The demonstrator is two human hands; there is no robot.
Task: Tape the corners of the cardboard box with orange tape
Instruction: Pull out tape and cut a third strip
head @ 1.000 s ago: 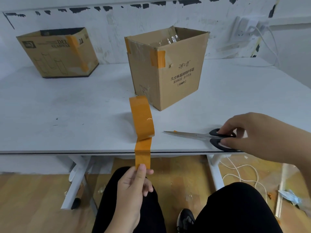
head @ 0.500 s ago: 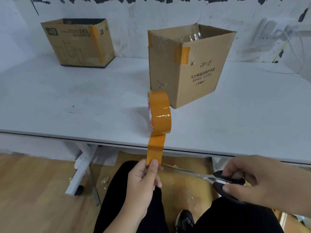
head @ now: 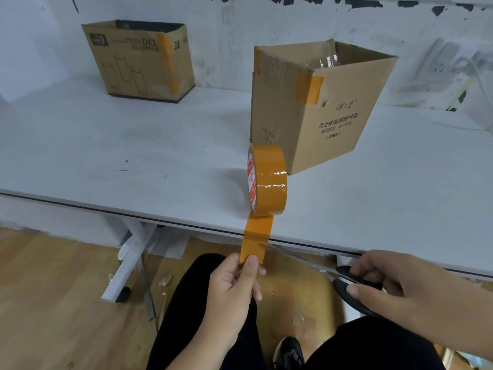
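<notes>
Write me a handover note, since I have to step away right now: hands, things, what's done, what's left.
Left hand pinches the free end of the tape strip, pulled down off the roll standing at the table edge.
Right hand holds the scissors, blades near the strip; no cut yet.
Near box: orange tape on two top corners.
Far box: one taped corner.
Left: cut the strip, tape the remaining corners.

A second cardboard carton (printed with drinking glasses, an orange strip down one corner) stands on the white worktop, far beyond the fingers and to their left, against the scuffed white wall. Below the fingers lie wooden floor and a black shoe.
</notes>
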